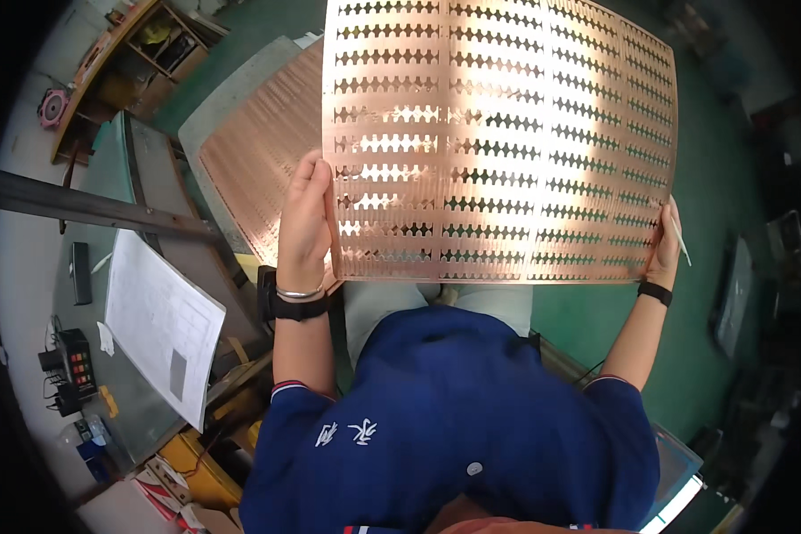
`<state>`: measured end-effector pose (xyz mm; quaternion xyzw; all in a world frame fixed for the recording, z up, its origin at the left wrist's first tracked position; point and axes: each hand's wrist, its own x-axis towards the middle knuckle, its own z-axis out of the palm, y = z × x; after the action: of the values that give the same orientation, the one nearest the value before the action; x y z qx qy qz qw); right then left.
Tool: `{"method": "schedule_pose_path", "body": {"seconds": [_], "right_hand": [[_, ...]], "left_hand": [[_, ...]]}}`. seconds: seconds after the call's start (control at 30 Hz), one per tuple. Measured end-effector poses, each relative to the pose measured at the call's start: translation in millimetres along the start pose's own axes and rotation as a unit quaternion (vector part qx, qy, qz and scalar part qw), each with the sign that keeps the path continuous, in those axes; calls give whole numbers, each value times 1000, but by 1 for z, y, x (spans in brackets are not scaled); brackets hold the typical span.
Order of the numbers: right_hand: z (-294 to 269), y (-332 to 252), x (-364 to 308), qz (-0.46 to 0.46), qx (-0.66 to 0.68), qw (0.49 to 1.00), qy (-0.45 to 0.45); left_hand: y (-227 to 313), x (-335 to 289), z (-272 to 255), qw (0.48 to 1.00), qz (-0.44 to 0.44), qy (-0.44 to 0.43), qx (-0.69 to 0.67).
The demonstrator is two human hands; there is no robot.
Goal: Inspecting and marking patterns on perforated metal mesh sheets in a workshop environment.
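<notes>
A large copper-coloured sheet [498,142], punched with rows of toothed cut-outs, is held up in front of me. My left hand [306,209] grips its left edge, the fingers closed along the side. At the lower right corner my right hand [664,247] is closed on the opposite edge. A thin white stick-like piece [682,237] juts out beside the right hand; whether that hand holds it I cannot tell. Behind the raised sheet, to the left, another copper-coloured sheet [249,147] lies on a grey surface [196,125], partly hidden.
A printed paper drawing [165,311] lies left of my left forearm, near a dark metal bar [98,206]. Farther left are a power strip [78,367] and a plastic bottle [93,432]. A wooden shelf [107,67] stands at the far left, with a yellow bin [200,463] near me.
</notes>
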<state>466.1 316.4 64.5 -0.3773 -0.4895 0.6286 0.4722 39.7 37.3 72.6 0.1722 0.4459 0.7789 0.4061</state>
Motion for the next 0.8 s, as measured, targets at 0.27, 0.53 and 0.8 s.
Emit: {"method": "schedule_pose_path", "body": {"seconds": [0.27,0.53,0.8], "right_hand": [[10,-5,1,-12,-24,999,24],[21,-12,0,-41,-35,999,-2],[46,-26,-6,-52,-11,998,-31]], "left_hand": [[8,-5,8,998,56,-2,2],[13,-7,-10,995,89,35,13],[15,-2,-39,987,123,77,69]]}}
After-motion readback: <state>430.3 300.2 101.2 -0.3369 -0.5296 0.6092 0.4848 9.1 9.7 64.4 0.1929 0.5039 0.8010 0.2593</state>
